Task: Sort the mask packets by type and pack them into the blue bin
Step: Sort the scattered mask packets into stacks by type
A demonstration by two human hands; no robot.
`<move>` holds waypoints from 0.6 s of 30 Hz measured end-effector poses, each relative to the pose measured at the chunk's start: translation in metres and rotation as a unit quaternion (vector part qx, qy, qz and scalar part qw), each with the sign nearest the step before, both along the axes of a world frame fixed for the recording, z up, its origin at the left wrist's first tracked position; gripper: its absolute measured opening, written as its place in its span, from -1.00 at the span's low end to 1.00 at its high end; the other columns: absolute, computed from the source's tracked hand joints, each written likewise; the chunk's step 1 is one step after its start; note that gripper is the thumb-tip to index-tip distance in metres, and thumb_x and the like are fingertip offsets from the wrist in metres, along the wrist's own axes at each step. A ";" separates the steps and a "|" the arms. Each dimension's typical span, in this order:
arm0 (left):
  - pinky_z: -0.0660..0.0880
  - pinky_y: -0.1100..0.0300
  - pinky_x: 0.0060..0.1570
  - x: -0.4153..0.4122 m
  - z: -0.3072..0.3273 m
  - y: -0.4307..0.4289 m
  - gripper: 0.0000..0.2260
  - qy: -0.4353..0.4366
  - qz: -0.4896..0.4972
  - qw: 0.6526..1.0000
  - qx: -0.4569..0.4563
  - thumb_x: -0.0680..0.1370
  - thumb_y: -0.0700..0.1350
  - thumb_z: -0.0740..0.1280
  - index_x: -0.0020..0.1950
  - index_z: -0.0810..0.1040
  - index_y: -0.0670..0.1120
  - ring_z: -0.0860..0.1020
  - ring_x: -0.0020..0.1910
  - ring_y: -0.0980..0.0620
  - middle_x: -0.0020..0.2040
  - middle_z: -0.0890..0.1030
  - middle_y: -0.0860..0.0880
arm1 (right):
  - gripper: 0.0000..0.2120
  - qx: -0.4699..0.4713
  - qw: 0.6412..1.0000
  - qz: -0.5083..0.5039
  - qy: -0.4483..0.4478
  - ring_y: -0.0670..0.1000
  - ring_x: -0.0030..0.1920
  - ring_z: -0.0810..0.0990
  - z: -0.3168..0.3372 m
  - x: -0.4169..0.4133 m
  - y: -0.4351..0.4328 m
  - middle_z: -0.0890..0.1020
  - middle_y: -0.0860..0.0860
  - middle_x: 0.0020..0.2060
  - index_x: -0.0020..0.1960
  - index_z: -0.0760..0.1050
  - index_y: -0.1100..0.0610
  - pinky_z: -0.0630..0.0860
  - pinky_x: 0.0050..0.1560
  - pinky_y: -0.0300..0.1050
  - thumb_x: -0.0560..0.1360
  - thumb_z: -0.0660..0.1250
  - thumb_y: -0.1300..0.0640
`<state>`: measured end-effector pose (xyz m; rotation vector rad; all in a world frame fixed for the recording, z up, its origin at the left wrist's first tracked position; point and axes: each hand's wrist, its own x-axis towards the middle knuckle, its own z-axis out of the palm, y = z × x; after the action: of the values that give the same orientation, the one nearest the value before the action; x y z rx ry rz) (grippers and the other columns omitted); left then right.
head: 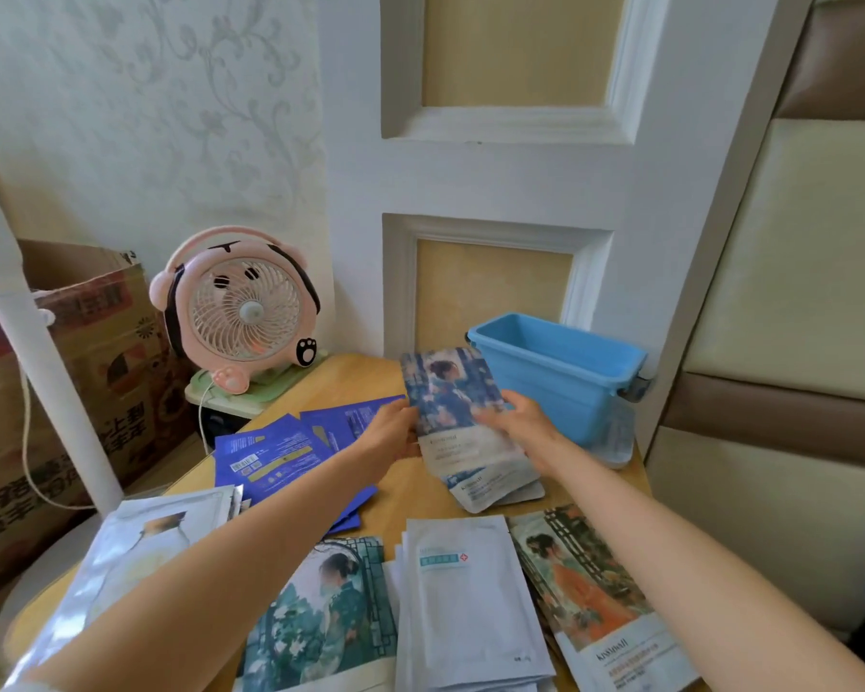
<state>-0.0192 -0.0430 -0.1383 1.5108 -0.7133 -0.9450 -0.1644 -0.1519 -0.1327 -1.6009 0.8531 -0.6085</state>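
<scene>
hands (395,432) (518,417) — one blue-print packet (450,392)

On the tabletop (405,491), the bin (560,377) stands at the far right, packet piles (470,601) nearer, a fan (243,312) far left.

"kissmwall" on orange mask packet (603,601)

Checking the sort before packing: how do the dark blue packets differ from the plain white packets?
The dark blue packets are solid blue with small print; the white packets are pale with one small teal label. The blue ones lie fanned and skewed at the table's left, behind the left arm; the white ones sit stacked fairly squarely near the front. Both lie flat on the table, outside the bin.
</scene>
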 end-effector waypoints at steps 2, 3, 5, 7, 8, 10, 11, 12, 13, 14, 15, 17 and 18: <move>0.51 0.05 0.03 0.002 -0.003 0.003 -0.69 -0.115 -0.040 0.990 0.068 0.64 -0.04 0.11 0.28 0.36 -0.20 0.54 0.06 -0.07 0.19 0.54 -0.17 | -0.60 -0.065 0.995 -0.056 0.055 0.07 0.05 0.56 -0.005 -0.004 -0.005 0.60 0.10 0.08 0.24 0.44 0.21 0.43 -0.02 -0.15 0.44 0.42 0.21; 0.47 0.08 0.00 0.007 -0.005 0.007 -0.63 -0.190 -0.021 0.977 0.098 0.63 0.01 0.11 0.35 0.30 -0.18 0.51 0.07 -0.07 0.26 0.48 -0.16 | -0.58 -0.108 0.984 -0.079 0.121 0.11 0.11 0.54 -0.009 -0.006 -0.006 0.57 0.14 0.14 0.26 0.42 0.22 0.40 -0.01 -0.17 0.44 0.42 0.20; 0.41 0.13 -0.13 0.023 -0.007 0.018 -0.60 -0.289 0.031 0.949 0.125 0.63 0.01 0.11 0.39 0.24 -0.18 0.45 -0.03 -0.05 0.29 0.44 -0.15 | -0.41 -0.250 0.919 -0.088 0.292 0.17 0.26 0.43 -0.020 -0.012 -0.007 0.45 0.17 0.29 0.38 0.26 0.18 0.36 0.14 -0.10 0.44 0.41 0.10; 0.41 0.06 0.02 0.047 -0.009 0.029 -0.64 -0.362 0.071 0.917 0.152 0.62 -0.04 0.15 0.34 0.30 -0.22 0.45 0.06 -0.10 0.28 0.44 -0.20 | -0.28 -0.421 0.828 -0.026 0.370 0.15 0.43 0.20 -0.033 -0.010 -0.004 0.21 0.11 0.46 0.50 0.05 0.02 0.18 0.39 0.04 0.47 0.35 -0.03; 0.40 0.03 0.14 0.059 -0.010 0.035 -0.62 -0.389 0.082 0.900 0.181 0.61 -0.04 0.18 0.34 0.31 -0.23 0.43 0.17 -0.14 0.30 0.42 -0.21 | -0.30 -0.470 0.804 0.025 0.364 0.13 0.50 0.05 -0.038 -0.005 0.000 0.08 0.04 0.52 0.52 0.01 -0.09 0.03 0.46 0.14 0.50 0.29 -0.10; 0.31 -0.06 0.30 0.079 -0.014 0.045 -0.52 -0.427 0.082 0.862 0.262 0.56 0.05 0.25 0.37 0.29 -0.21 0.32 0.33 -0.20 0.36 0.35 -0.22 | -0.39 -0.461 0.796 0.126 0.370 0.11 0.53 -0.20 -0.046 0.008 0.009 -0.12 -0.07 0.54 0.49 0.02 -0.23 -0.23 0.44 0.32 0.52 0.17 -0.24; 0.26 -0.10 0.34 0.086 -0.015 0.050 -0.45 -0.438 0.074 0.844 0.301 0.54 0.11 0.27 0.38 0.27 -0.19 0.26 0.37 -0.22 0.38 0.31 -0.22 | -0.41 -0.439 0.791 0.160 0.395 0.13 0.52 -0.26 -0.051 0.014 0.011 -0.18 -0.09 0.53 0.49 0.03 -0.26 -0.29 0.40 0.38 0.51 0.13 -0.28; 0.21 -0.13 0.37 0.092 -0.017 0.055 -0.39 -0.442 0.064 0.831 0.331 0.50 0.18 0.29 0.39 0.25 -0.17 0.22 0.40 -0.23 0.39 0.28 -0.23 | -0.43 -0.419 0.783 0.182 0.421 0.15 0.51 -0.29 -0.055 0.019 0.012 -0.20 -0.09 0.53 0.48 0.04 -0.28 -0.30 0.38 0.41 0.51 0.09 -0.31; 0.17 -0.14 0.39 0.097 -0.018 0.059 -0.34 -0.446 0.058 0.822 0.350 0.47 0.22 0.30 0.40 0.24 -0.16 0.19 0.41 -0.24 0.40 0.26 -0.23 | -0.45 -0.403 0.778 0.194 0.442 0.16 0.51 -0.28 -0.059 0.022 0.011 -0.20 -0.10 0.53 0.47 0.05 -0.29 -0.29 0.37 0.43 0.52 0.07 -0.32; 0.14 -0.15 0.40 0.101 -0.018 0.064 -0.31 -0.453 0.056 0.813 0.363 0.45 0.26 0.31 0.39 0.25 -0.16 0.18 0.41 -0.24 0.40 0.26 -0.23 | -0.46 -0.390 0.779 0.196 0.450 0.16 0.52 -0.26 -0.062 0.023 0.011 -0.17 -0.10 0.53 0.47 0.06 -0.30 -0.27 0.37 0.43 0.53 0.06 -0.31; 0.12 -0.16 0.40 0.105 -0.017 0.068 -0.28 -0.462 0.059 0.803 0.372 0.42 0.29 0.32 0.37 0.26 -0.17 0.18 0.41 -0.24 0.39 0.27 -0.23 | -0.48 -0.382 0.784 0.193 0.450 0.14 0.52 -0.24 -0.065 0.022 0.010 -0.14 -0.11 0.54 0.46 0.07 -0.30 -0.24 0.37 0.43 0.53 0.05 -0.30; 0.06 -0.19 0.42 0.113 -0.012 0.075 -0.22 -0.461 0.068 0.789 0.401 0.39 0.31 0.34 0.39 0.24 -0.18 0.17 0.43 -0.22 0.42 0.25 -0.23 | -0.51 -0.369 0.794 0.176 0.450 0.13 0.53 -0.20 -0.066 0.018 0.009 -0.11 -0.13 0.54 0.46 0.08 -0.31 -0.21 0.38 0.43 0.55 0.05 -0.27; 0.03 -0.21 0.41 0.119 -0.009 0.077 -0.17 -0.448 0.067 0.786 0.420 0.37 0.32 0.35 0.42 0.19 -0.17 0.15 0.45 -0.22 0.44 0.22 -0.22 | -0.52 -0.363 0.798 0.167 0.451 0.12 0.53 -0.19 -0.066 0.016 0.008 -0.11 -0.13 0.54 0.46 0.09 -0.31 -0.20 0.38 0.43 0.55 0.05 -0.27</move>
<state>0.0996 0.0343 -0.1476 2.8527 -0.8535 -0.3523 -0.1482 -0.1439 -0.1990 -2.7732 1.0171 0.1929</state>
